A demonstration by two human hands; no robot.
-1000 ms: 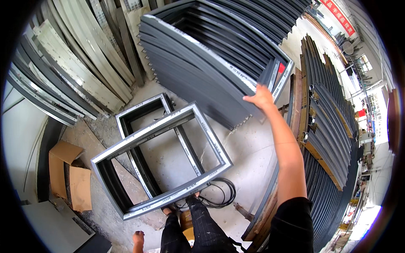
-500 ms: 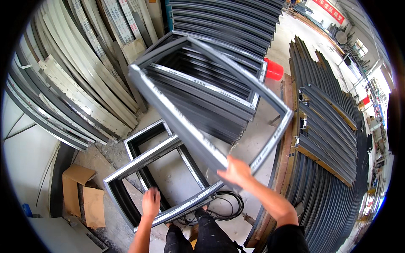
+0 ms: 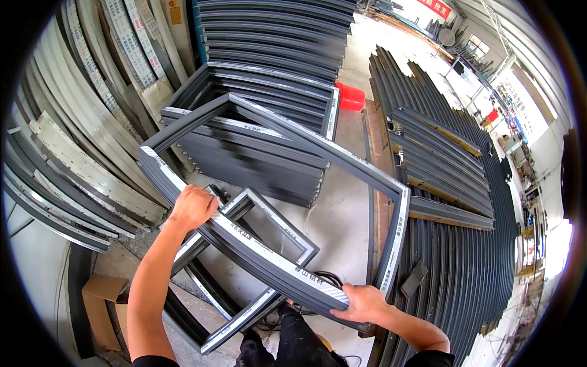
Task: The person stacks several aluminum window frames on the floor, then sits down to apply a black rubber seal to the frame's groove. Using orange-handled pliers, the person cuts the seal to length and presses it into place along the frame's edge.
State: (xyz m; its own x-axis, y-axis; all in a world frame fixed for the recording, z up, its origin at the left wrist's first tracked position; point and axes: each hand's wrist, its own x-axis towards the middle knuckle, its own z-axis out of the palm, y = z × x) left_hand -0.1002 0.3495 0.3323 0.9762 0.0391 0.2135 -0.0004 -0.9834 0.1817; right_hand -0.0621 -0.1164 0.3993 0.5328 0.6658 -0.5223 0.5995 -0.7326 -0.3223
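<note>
A large dark grey rectangular window frame [image 3: 278,251] with whitish film strips is held tilted in front of me. My left hand [image 3: 194,207] wraps round its near rail toward the left. Near the right corner, my right hand [image 3: 361,303] grips the same rail. Beneath it, another dark frame with crossbars [image 3: 241,315] rests low by my legs, partly hidden by the held one. Beyond, one more dark frame [image 3: 333,116] leans at the stack of dark profiles [image 3: 263,165].
Long profiles [image 3: 73,122] stand against the wall at left. More dark profiles [image 3: 452,269] lie stacked on the right. A red bucket [image 3: 350,96] stands behind the held frame. Cardboard [image 3: 101,306] lies at lower left, and a black cable [image 3: 269,321] is near my feet.
My left hand has left the lower frame and moved up onto the held frame's near rail. The held frame has come lower and nearer, still in my right hand. The whole view has shifted.
</note>
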